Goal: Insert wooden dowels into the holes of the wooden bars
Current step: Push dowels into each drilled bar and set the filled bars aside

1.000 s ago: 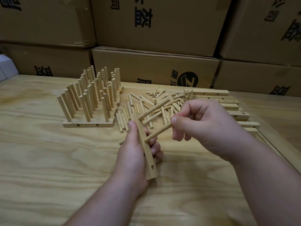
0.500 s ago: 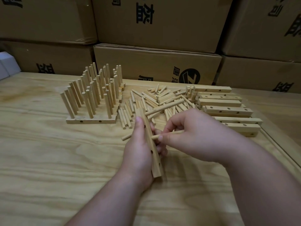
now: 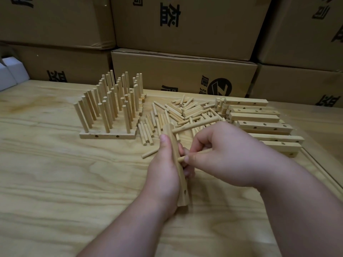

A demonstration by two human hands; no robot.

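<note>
My left hand [image 3: 163,175] grips a wooden bar [image 3: 181,184] on edge over the table, its holes facing right. One dowel [image 3: 194,125] sticks out of the bar's far end, pointing right. My right hand [image 3: 228,156] pinches a second dowel [image 3: 182,158], whose tip touches the bar's middle. A heap of loose dowels [image 3: 181,112] lies behind my hands. Several bare bars [image 3: 259,125] are stacked at the right. Finished bars with upright dowels [image 3: 111,106] stand at the left.
Stacked cardboard boxes [image 3: 185,75] wall off the back of the plywood table [image 3: 55,182]. A white box [image 3: 9,75] sits at the far left edge. The table's right edge [image 3: 323,175] runs just past the stacked bars.
My right hand has brought the second dowel down and left until its tip meets the middle of the bar. My left hand and the bar shifted slightly toward me.
</note>
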